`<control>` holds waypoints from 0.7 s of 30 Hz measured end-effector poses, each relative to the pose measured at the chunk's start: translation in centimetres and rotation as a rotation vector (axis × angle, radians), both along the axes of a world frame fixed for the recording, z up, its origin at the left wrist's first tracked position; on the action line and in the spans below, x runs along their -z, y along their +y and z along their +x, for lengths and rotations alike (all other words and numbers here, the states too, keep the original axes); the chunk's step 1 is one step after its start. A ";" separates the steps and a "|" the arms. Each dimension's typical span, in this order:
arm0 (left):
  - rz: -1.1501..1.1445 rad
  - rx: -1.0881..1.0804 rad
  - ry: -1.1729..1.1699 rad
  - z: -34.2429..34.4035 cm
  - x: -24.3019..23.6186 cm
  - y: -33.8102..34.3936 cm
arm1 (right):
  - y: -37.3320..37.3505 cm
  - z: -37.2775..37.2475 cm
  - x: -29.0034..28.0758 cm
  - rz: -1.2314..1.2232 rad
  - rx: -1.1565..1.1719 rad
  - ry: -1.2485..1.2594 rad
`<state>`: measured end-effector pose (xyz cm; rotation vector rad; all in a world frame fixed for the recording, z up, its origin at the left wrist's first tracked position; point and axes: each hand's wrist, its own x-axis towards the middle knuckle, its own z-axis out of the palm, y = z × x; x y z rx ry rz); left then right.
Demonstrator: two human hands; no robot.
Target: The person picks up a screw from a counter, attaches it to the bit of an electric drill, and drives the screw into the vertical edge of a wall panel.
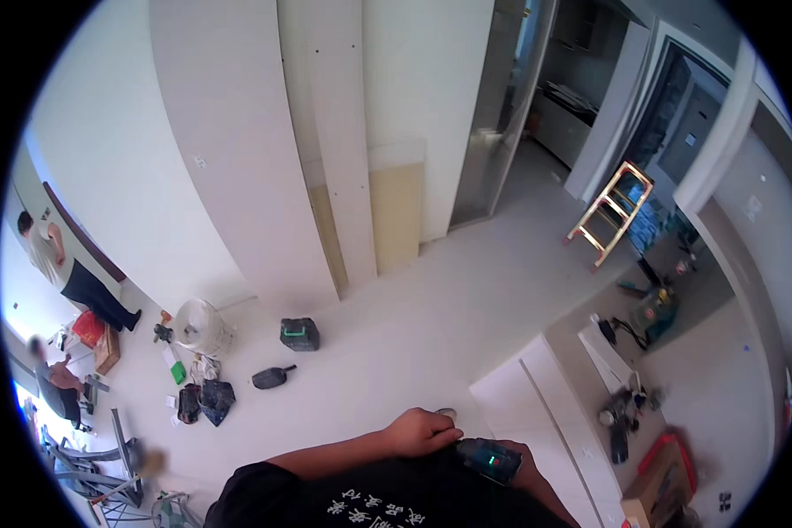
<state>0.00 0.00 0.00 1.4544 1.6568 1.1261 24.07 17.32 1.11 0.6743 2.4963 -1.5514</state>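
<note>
Close to my body, my right hand (525, 464) is wrapped round a dark cordless drill (488, 459) with small green lights on it. The drill points to the left, toward my other hand. My left hand (421, 432) is closed just off the drill's front end, its fingers curled together. Whatever lies between those fingers is hidden. A small pale rounded thing (447, 414) shows just beyond the left hand, too little of it to name.
Long white panels (537, 409) lie at right, beside a recess holding power tools (620, 422) and a cardboard box (660, 484). A stepladder (612, 214) stands farther back. Leftward are a toolbox (300, 333), bags (216, 400), a white bucket (204, 327) and two people.
</note>
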 end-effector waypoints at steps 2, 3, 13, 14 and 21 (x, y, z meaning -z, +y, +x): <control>0.047 -0.104 -0.071 0.8 0.9 1.0 | 2.5 -0.4 -0.9 0.082 -0.092 -0.047; -0.049 -0.119 0.012 -5.6 0.7 0.4 | 2.2 -7.4 1.3 0.029 -0.126 0.015; 0.062 -0.287 0.165 -20.4 -0.4 15.6 | 23.5 -26.4 4.6 -0.073 -0.441 0.206; 0.056 -0.319 0.155 -21.9 1.9 16.9 | 25.2 -29.0 6.5 -0.136 -0.441 0.224; 0.042 -0.480 -0.065 -33.6 -3.8 24.1 | 34.4 -44.2 10.3 -0.419 -0.279 0.280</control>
